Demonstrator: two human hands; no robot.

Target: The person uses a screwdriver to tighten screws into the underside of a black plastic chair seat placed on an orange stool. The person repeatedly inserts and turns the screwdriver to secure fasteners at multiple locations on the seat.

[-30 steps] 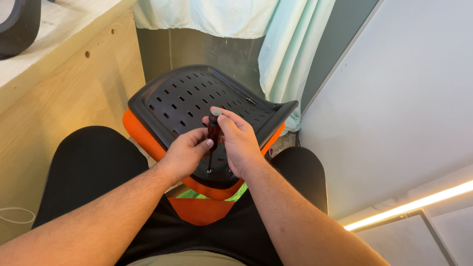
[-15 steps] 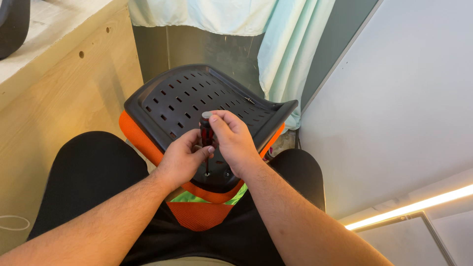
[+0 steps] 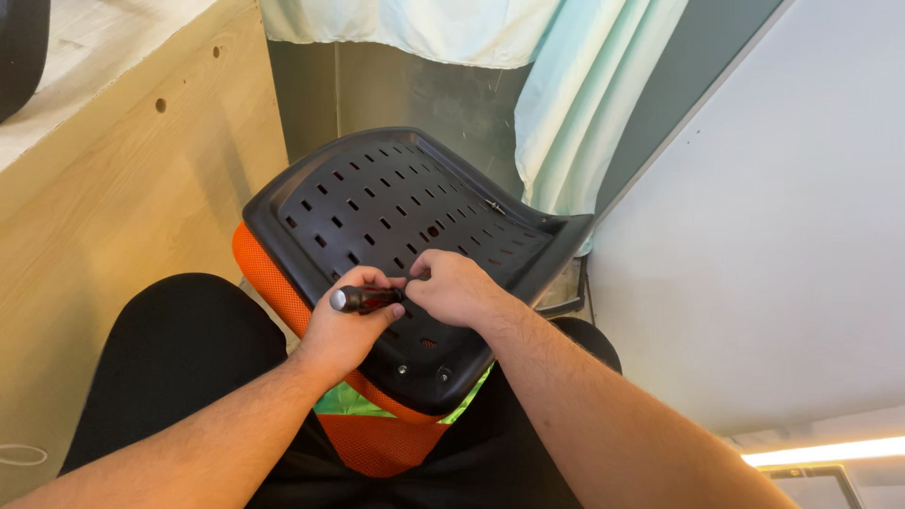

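Far left: light wooden panel [image 3: 123, 188] with small round holes, standing upright beside the person's black-clad left leg [image 3: 179, 358]. A thin white cable loop [image 3: 21, 455] lies at the bottom left edge.

Left hand [image 3: 351, 325] is closed around the dark handle of a screwdriver [image 3: 363, 300]; the handle's silver butt end points left and the tool lies roughly level across the seat. Its tip is hidden by the other hand.

Under both hands: black plastic chair shell [image 3: 377, 212] with rows of small slots, resting tilted on the person's lap, far edge raised toward the curtain. Orange mesh cushion [image 3: 269, 283] is attached below it, showing along the left edge and again at the bottom between the legs. Bit of green [image 3: 344, 401] peeks out under the shell's near edge. Two small screw heads [image 3: 422, 372] sit near that edge.

Right hand [image 3: 452, 287] is curled, fingers pinched at the front end of the screwdriver, touching the left hand's fingertips and resting on the shell.

Right of the shell: pale green curtain [image 3: 584, 104] hanging down, then a large white board [image 3: 782, 245] filling the right side. Bright lit strip [image 3: 830, 451] at bottom right.
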